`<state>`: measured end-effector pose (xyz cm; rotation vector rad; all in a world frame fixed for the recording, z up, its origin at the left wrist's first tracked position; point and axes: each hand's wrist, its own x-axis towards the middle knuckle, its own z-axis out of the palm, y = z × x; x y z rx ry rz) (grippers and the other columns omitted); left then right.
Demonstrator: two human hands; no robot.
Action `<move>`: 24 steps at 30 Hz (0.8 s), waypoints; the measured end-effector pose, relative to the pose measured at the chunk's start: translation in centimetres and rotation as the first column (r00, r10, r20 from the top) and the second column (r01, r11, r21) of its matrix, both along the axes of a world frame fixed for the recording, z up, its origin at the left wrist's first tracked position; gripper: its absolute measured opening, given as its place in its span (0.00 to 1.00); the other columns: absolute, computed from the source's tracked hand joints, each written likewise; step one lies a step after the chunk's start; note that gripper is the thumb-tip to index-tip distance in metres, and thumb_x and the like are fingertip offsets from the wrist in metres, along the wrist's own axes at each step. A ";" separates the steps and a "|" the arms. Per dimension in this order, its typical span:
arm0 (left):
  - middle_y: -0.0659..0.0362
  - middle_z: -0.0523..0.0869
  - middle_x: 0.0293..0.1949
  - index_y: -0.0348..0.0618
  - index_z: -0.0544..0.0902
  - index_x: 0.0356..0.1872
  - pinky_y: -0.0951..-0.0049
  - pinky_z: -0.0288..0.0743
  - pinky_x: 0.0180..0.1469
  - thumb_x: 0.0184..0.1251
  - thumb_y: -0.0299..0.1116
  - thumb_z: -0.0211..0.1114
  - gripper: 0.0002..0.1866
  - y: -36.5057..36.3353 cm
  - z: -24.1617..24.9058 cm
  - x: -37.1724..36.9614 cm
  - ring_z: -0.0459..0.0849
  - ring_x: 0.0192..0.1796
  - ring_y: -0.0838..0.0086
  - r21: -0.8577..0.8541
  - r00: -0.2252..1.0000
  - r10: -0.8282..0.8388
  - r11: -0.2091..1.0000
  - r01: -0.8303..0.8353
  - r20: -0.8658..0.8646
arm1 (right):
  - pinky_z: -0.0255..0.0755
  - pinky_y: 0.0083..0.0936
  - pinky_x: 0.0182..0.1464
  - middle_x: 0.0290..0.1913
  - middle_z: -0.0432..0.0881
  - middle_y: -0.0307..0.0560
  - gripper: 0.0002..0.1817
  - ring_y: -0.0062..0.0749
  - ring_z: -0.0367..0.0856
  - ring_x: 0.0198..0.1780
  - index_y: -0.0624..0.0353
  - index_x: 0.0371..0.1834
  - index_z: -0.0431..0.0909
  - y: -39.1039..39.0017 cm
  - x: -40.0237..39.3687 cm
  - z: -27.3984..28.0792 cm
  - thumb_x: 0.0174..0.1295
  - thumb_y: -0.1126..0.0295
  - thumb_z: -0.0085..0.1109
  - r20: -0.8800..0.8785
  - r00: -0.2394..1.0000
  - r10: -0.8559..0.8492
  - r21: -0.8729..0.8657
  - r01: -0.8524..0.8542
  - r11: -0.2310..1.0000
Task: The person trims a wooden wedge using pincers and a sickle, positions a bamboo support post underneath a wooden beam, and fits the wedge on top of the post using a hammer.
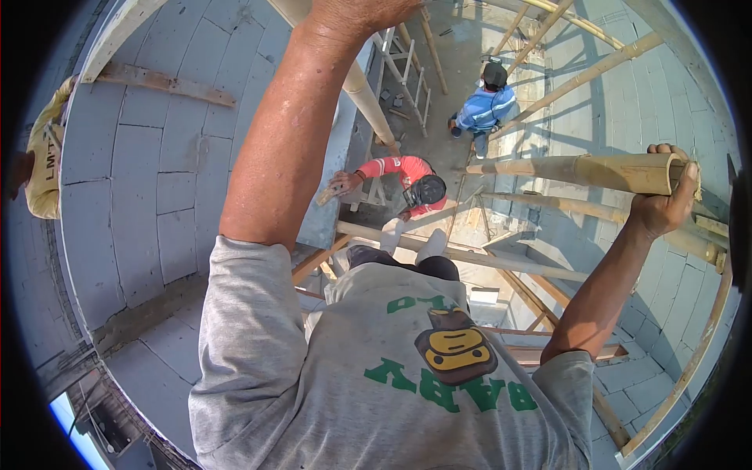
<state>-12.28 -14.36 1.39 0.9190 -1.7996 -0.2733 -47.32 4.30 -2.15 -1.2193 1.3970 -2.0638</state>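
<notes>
My right hand (666,200) is wrapped around the near end of a bamboo pole (580,171), which has an open, hollow tip. The pole reaches leftward from my hand toward the middle of the view. My left arm stretches up across the picture, and my left hand (356,12) is cut off by the top edge, its fingers out of sight. Close beside that wrist, a slanting bamboo pole (364,94) runs down and to the right. My feet (411,241) in pale socks are over a horizontal bamboo pole (501,261).
Below, a person in a red shirt (407,184) holds a small block by the wall. Another in blue (486,108) is on the ground farther off. A person in yellow (45,160) is beyond the grey block wall (141,188). Poles and wooden beams cross around me.
</notes>
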 end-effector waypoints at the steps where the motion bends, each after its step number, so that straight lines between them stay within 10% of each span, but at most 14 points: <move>1: 0.46 0.85 0.53 0.42 0.80 0.60 0.62 0.77 0.58 0.63 0.52 0.67 0.30 1.3 -0.9 1.1 0.85 0.53 0.61 -0.007 0.997 0.010 1.000 -0.011 -0.076 | 0.79 0.35 0.46 0.38 0.81 0.58 0.22 0.43 0.82 0.41 0.69 0.40 0.76 -0.2 -0.2 0.1 0.71 0.56 0.47 -0.021 1.000 0.016 -0.014 -0.016 1.000; 5: 0.46 0.85 0.52 0.42 0.81 0.59 0.62 0.77 0.58 0.64 0.52 0.67 0.29 7.8 -6.6 6.8 0.86 0.53 0.61 0.255 0.948 0.210 0.956 -0.148 -0.240 | 0.80 0.33 0.41 0.37 0.82 0.57 0.25 0.40 0.82 0.37 0.70 0.41 0.75 -0.1 -0.8 -0.8 0.69 0.52 0.53 -0.080 0.997 -0.015 -0.094 0.007 0.996; 11: 0.46 0.86 0.50 0.30 0.81 0.54 0.68 0.75 0.58 0.66 0.40 0.65 0.23 20.2 -23.4 18.6 0.84 0.55 0.66 0.790 0.698 0.717 0.431 -0.437 -0.005 | 0.81 0.35 0.39 0.35 0.83 0.57 0.26 0.39 0.83 0.37 0.73 0.39 0.75 0.7 -1.6 -1.6 0.62 0.54 0.67 -0.248 0.967 -0.063 -0.177 0.019 0.984; 15: 0.46 0.87 0.48 0.31 0.82 0.53 0.66 0.75 0.56 0.64 0.40 0.67 0.23 29.3 -34.1 22.3 0.86 0.52 0.61 0.853 0.646 0.701 0.104 -0.512 0.302 | 0.81 0.36 0.40 0.37 0.83 0.55 0.23 0.40 0.83 0.37 0.72 0.40 0.76 1.1 -1.5 -1.3 0.60 0.60 0.70 -0.323 0.926 -0.197 -0.101 0.173 0.980; 24: 0.42 0.86 0.48 0.36 0.80 0.55 0.61 0.76 0.56 0.58 0.39 0.71 0.26 35.5 -42.4 26.5 0.85 0.52 0.49 0.846 0.637 0.604 -0.125 -0.518 0.479 | 0.78 0.37 0.51 0.41 0.83 0.52 0.27 0.39 0.82 0.43 0.69 0.46 0.78 -0.3 3.3 0.7 0.59 0.53 0.69 -0.232 0.897 -0.375 0.109 0.407 0.907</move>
